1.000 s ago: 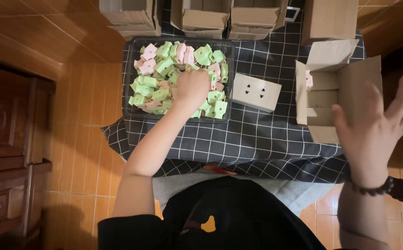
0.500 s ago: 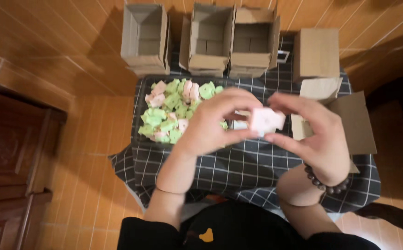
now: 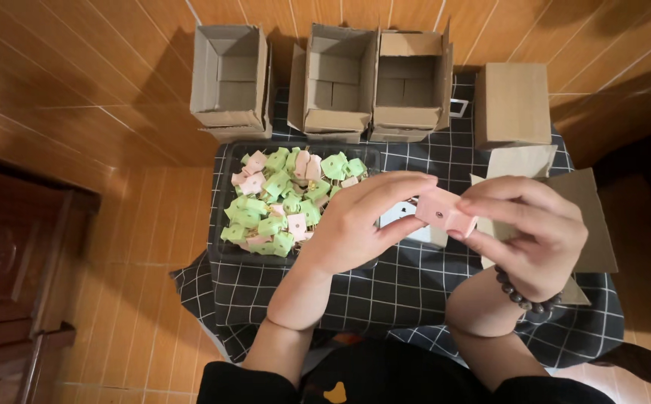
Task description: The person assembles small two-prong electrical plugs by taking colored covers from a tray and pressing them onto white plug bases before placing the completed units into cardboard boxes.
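Both my hands hold a small pink block-shaped piece (image 3: 445, 212) above the checked cloth (image 3: 385, 299). My left hand (image 3: 366, 224) pinches its left end with the fingertips. My right hand (image 3: 531, 232), with a bead bracelet on the wrist, grips its right end. Just left of my hands lies a black tray (image 3: 220, 251) heaped with several green and pink pieces (image 3: 280, 202). A small white box (image 3: 404, 217) with dark dots lies on the cloth, partly hidden behind my fingers.
Three open cardboard boxes (image 3: 232, 78) (image 3: 336, 78) (image 3: 411, 78) stand in a row at the far edge of the cloth. A closed carton (image 3: 514, 105) and an open carton (image 3: 580, 217) sit on the right. Dark wooden furniture (image 3: 11, 262) is at the left, on an orange tiled floor.
A second ago my left hand was in the tray and my right hand was open by the right carton. Both hands have since come together on the pink piece.
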